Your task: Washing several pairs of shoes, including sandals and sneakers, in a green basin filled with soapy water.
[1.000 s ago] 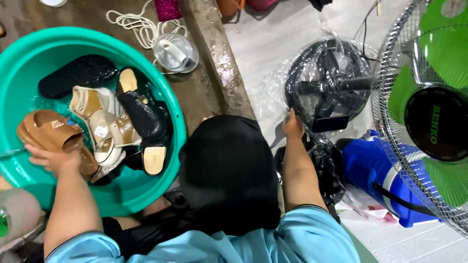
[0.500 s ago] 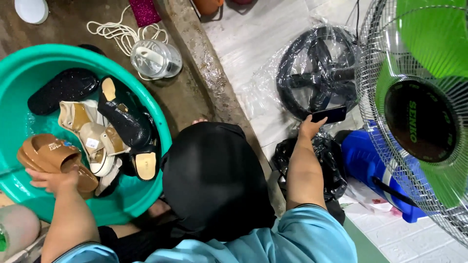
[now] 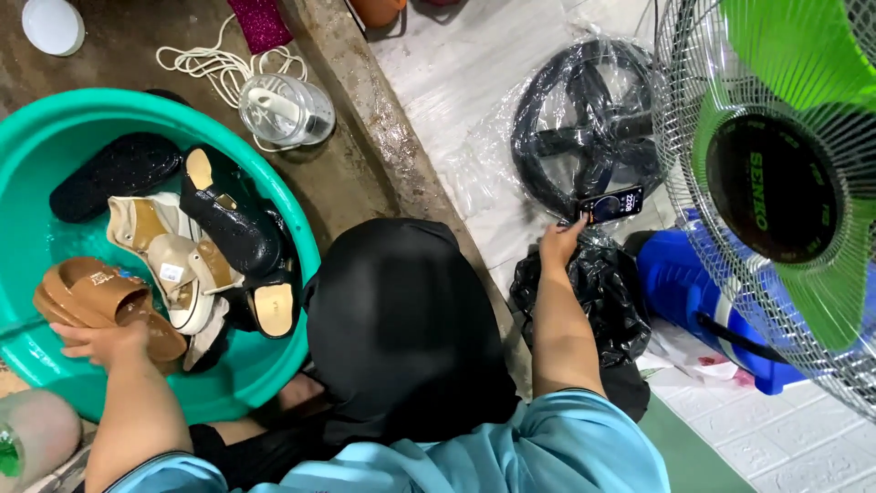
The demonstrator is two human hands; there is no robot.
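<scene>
My left hand (image 3: 105, 342) is in the teal basin (image 3: 36, 246) and grips a brown sandal (image 3: 91, 292) at its near end. Beige shoes (image 3: 155, 242), black heeled shoes (image 3: 228, 228) and a black flat sandal (image 3: 114, 169) lie in the shallow water beside it. My right hand (image 3: 558, 245) reaches out to the right, its fingertips closed on the left end of a dark phone (image 3: 611, 205) with a lit screen. The phone rests at the near edge of a plastic-wrapped black fan base (image 3: 584, 119). A black head cover (image 3: 401, 329) hides my lap.
A standing fan with green blades behind a wire grille (image 3: 776, 183) fills the right side. Below it are a blue container (image 3: 684, 292) and a black plastic bag (image 3: 593, 301). A clear jar with a white cord (image 3: 285, 110) stands beyond the basin, next to a concrete curb (image 3: 383, 137).
My right hand has stretched a little farther right along the fan base with the phone. The left hand stays on the brown sandal. The view has shifted slightly.
</scene>
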